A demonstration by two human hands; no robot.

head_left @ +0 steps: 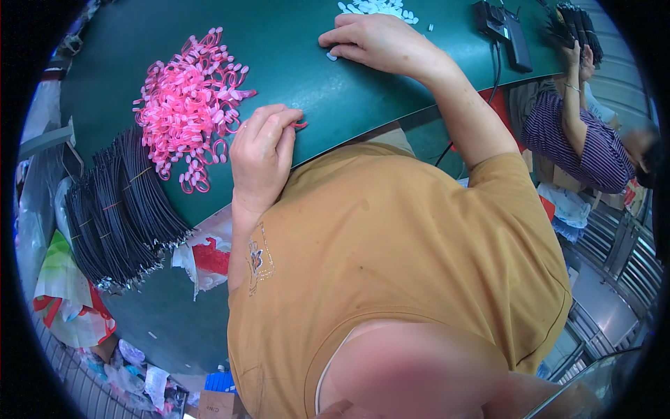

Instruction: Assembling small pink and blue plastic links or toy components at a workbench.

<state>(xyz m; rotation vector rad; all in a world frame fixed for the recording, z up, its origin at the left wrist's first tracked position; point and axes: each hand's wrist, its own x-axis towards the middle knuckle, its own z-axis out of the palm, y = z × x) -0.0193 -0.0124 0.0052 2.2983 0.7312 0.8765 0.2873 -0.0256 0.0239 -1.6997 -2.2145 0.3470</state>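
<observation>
My left hand (264,150) rests at the near edge of the green table, its fingers closed in a pinch. A small reddish-pink loop (301,125) sticks out past its fingertips. Left of that hand lies a heap of pink loops (188,105) with pale pink oval ends. Farther out on the right, my right hand (380,43) is low over the tabletop with curled fingers. A small white oval piece (331,56) shows at its fingertips. Just beyond this hand is a pile of similar white pieces (380,7), cut off by the frame's upper rim.
Bundles of black cords (118,202) lie along the table's left edge. A black adapter-like device (506,31) with a cable sits at the right. Beyond it another person in a striped top (576,140) holds a black bundle (581,31). Plastic bags (70,293) lie at lower left.
</observation>
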